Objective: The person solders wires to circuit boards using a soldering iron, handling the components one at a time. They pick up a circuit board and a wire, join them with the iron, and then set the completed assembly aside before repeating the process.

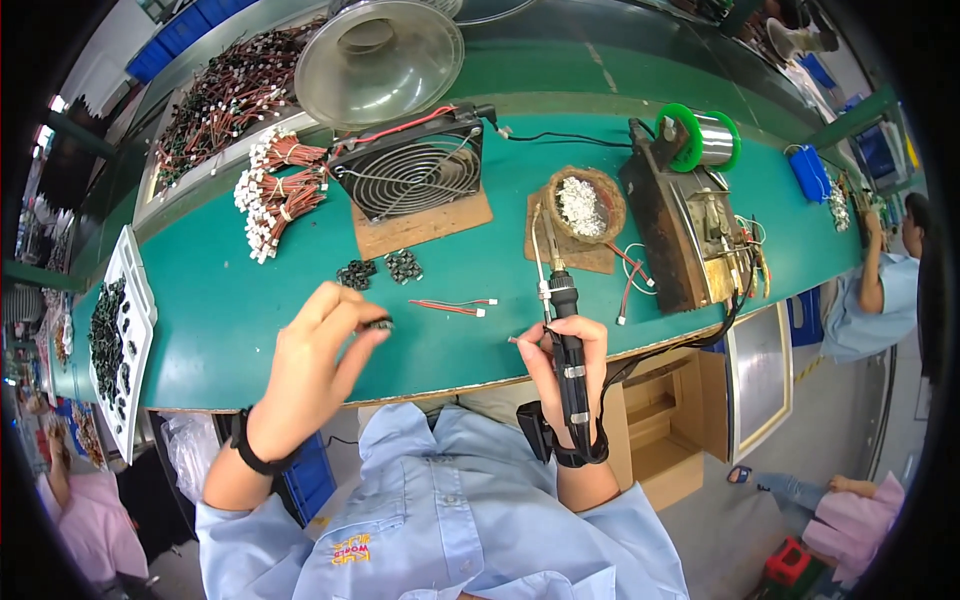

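Note:
My left hand (318, 350) hovers over the near part of the green bench, thumb and fingers pinching a small black electronic part (380, 323). In my right hand (575, 368) is a soldering iron (565, 300) with a thin tube along it, its tip pointing away from me beside a round bowl (614, 190) of white pieces. A tiny reddish end (513, 340) pokes out by the right fingertips; what it belongs to cannot be made out. Between my hands lies a red-and-white wire lead (450, 306) with white connectors. Two small piles of black parts (404, 266) sit just beyond my left hand.
A fan (420, 175) on a wooden board stands ahead, near bundled wire leads (280, 195). A solder spool (715, 139) tops a metal unit (665, 230) at right, trailing a black cable. A white tray (140, 345) of black parts is left. Other people work nearby.

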Demonstrator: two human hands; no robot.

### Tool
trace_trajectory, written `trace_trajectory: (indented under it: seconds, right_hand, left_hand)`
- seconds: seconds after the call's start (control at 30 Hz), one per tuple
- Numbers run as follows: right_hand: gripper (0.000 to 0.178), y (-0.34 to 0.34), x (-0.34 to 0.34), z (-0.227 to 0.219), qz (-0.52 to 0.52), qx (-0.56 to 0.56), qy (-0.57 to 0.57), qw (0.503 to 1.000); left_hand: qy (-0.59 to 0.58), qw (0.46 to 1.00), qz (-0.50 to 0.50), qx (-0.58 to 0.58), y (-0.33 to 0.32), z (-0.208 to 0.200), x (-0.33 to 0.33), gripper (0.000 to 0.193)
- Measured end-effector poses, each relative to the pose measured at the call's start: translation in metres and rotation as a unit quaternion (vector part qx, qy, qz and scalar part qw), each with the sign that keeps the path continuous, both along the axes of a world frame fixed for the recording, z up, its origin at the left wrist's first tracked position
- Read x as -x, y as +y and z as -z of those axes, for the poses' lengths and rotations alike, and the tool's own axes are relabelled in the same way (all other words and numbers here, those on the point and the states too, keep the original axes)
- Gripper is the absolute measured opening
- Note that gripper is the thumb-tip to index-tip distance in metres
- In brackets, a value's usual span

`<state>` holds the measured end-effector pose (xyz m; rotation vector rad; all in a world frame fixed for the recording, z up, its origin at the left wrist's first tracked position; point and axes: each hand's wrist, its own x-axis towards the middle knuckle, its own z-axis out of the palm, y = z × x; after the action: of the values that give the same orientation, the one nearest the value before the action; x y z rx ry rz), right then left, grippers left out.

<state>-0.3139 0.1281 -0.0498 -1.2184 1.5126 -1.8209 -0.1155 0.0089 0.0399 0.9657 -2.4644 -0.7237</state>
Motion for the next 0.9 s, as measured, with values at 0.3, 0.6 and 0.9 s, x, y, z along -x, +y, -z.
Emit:
trace_trajectory:
  seconds: [0.3, 0.6, 0.9]
  right_hand:
    - [0.040, 0.013, -0.029, -0.050, -0.103, -0.015, -0.003, 0.995]
    - [0.042, 0.010, -0.046, -0.064, -0.128, -0.016, 0.048, 0.990]
    - [0.041, 0.010, -0.054, -0.066, -0.143, -0.022, 0.063, 0.987]
  left_hand:
    - [0.340, 0.783, -0.018, -0.521, 0.056, 0.026, 0.007, 0.021]
    - [0.386, 0.687, 0.010, -0.616, 0.056, 0.037, -0.001, 0.022]
    - [0.415, 0.652, 0.018, -0.634, 0.056, 0.036, -0.005, 0.020]
